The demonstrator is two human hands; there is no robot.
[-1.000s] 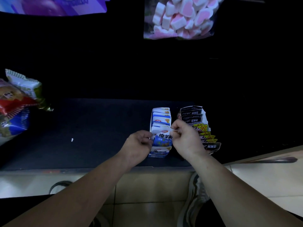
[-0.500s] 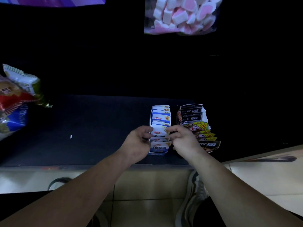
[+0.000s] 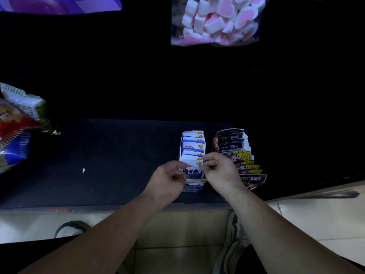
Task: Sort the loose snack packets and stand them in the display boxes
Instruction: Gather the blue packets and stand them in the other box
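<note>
Left hand (image 3: 167, 179), right hand (image 3: 222, 173), fingers curled, pinching blue-white packet (image 3: 192, 168)

Marshmallow bag (image 3: 215, 20) (pink, white), purple packet (image 3: 59, 4)

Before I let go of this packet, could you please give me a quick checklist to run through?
1. Packet in the blue-white box, among matching packets: ok.
2. Packet fully seated: cannot tell, the hands cover its lower edges.
3. Right hand pinching its top right corner: ok.
4. Left hand gripping its left edge: cannot tell.
5. Loose bags sorted: not ok, piled at the far left.
</note>
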